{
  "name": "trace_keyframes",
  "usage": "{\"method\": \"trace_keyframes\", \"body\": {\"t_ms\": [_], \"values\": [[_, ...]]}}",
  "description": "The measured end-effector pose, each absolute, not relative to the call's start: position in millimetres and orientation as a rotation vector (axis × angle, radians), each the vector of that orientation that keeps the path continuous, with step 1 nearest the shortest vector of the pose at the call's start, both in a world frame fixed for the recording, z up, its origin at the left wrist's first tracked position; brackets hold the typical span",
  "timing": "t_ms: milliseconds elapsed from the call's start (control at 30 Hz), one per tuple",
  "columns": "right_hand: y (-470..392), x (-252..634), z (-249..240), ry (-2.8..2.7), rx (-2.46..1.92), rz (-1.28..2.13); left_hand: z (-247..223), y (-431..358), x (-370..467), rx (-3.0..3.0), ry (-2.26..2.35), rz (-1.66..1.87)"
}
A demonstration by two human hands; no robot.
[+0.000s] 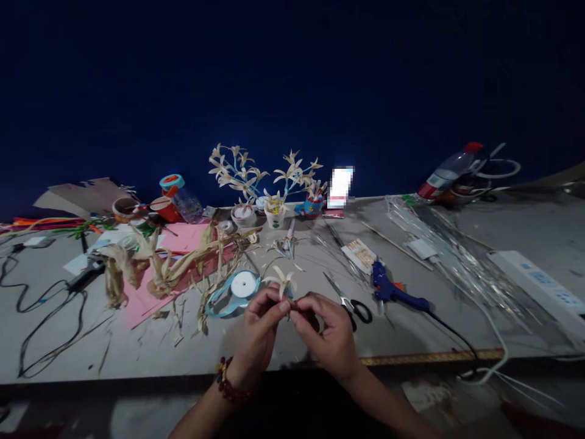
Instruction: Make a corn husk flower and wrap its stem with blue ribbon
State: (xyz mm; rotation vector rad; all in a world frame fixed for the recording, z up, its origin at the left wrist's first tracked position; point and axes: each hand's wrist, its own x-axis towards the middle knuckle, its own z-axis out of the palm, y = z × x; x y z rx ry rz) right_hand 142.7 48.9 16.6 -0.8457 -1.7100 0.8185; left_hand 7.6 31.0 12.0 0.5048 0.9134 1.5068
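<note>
A pale flower (283, 281), its petals seemingly cut from dried corn husk, stands upright above my fingertips. My left hand (264, 326) pinches it at the base. Thumb and forefinger of my right hand (328, 332) close on the same spot, where the fingers hide the stem. Left of my hands lies a roll of light blue ribbon (243, 285). Black-handled scissors (343, 299) rest to the right, beside a blue hot glue gun (395, 291).
Dried corn husks (167, 268) lie over pink paper (141, 305) at left. Finished flower sprays (235, 167) stand in cups at the back near a lit phone (340, 186). Wires (479, 274), a power strip (539, 289) and a bottle (450, 174) occupy the right side. Black cables (30, 347) loop at far left.
</note>
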Motion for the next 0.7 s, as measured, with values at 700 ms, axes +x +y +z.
{"method": "trace_keyframes", "body": {"t_ms": [700], "values": [[50.3, 135.0, 14.0, -1.688, -0.895, 0.617, 13.9, 34.2, 1.9, 0.879, 0.99, 1.542]]}}
